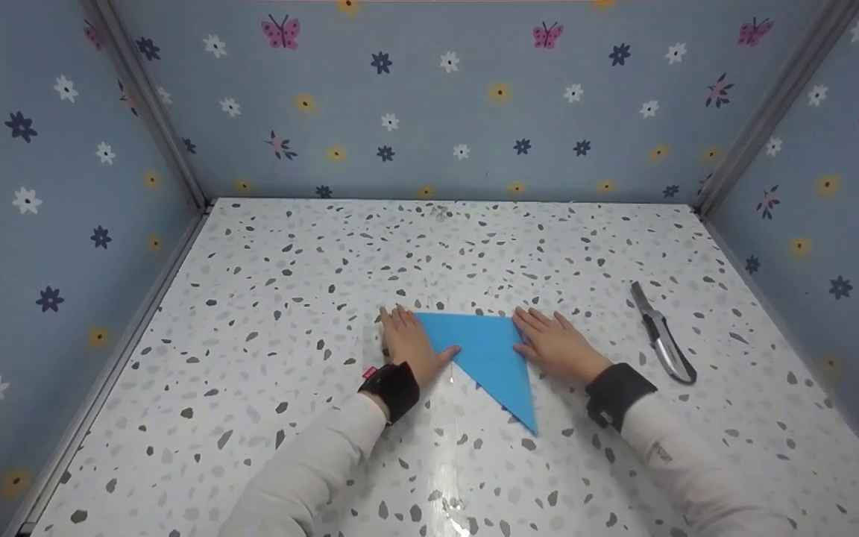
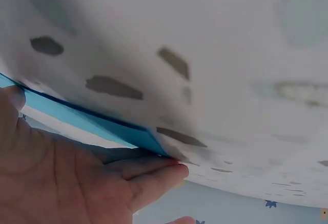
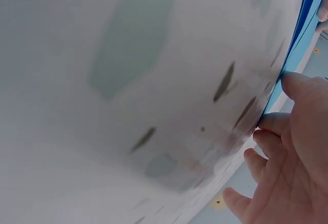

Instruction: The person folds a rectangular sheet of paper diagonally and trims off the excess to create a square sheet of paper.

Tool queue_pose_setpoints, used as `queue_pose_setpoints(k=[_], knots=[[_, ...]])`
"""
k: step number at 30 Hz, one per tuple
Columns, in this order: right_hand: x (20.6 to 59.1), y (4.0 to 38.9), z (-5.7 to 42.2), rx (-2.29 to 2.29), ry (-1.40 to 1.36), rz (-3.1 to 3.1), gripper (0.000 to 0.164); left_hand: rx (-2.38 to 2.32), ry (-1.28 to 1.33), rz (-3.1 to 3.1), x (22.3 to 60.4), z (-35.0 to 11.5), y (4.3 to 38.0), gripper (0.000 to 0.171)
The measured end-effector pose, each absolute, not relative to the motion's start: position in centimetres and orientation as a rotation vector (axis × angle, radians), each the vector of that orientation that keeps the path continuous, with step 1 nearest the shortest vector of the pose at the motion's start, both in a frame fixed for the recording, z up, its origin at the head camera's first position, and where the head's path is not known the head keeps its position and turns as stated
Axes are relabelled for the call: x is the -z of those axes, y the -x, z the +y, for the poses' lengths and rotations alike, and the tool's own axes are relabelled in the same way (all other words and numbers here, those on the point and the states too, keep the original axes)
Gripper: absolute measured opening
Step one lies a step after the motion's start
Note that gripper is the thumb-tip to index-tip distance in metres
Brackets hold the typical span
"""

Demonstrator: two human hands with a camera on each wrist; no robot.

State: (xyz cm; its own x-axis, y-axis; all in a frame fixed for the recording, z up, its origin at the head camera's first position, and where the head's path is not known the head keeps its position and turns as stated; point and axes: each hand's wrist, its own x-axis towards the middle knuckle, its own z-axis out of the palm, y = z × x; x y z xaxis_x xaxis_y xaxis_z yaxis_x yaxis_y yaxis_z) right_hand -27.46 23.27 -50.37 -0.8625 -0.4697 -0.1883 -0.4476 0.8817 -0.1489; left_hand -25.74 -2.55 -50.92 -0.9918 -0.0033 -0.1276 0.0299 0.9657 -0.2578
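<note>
White sleeves [image 1: 310, 464] lay nearest | folded blue paper [image 1: 483, 344]: on desk [image 1: 273, 298], between hands | left hand [image 1: 413, 352], right hand [image 1: 560, 349]: fingers straight, thumbs apart, touching opposite edges, likely steadying it

one blue paper [image 1: 485, 347], one knife [image 1: 664, 335], two wristbands [image 1: 400, 391] [image 1: 618, 393], two sleeves [image 1: 310, 459] [image 1: 698, 466]

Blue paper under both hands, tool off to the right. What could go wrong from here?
1. The blue paper may skew: left hand and right hand touch it near its top corners and sides, while its lower tip lies unheld.
2. It could crease if the hands push toward each other, since they sit at opposite sides.
3. The silver-and-black tool lies beside the right forearm; an outward sweep might knock it.
</note>
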Motion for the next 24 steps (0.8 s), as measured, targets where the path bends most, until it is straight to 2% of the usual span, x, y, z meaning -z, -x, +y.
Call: queue_pose_setpoints(k=[9,15,24], knots=[[50.3,27.4,23.4,0.143,0.712,2.840,0.066,0.400,-0.051,2.906,49.9,-2.1,26.3,0.123],[50.3,27.2,23.2,0.165,0.739,2.851,0.064,0.391,0.031,2.892,49.6,-1.4,26.5,0.123],[50.6,25.5,22.1,0.203,0.664,2.857,0.068,0.318,0.087,2.931,49.6,-0.9,26.8,0.123]])
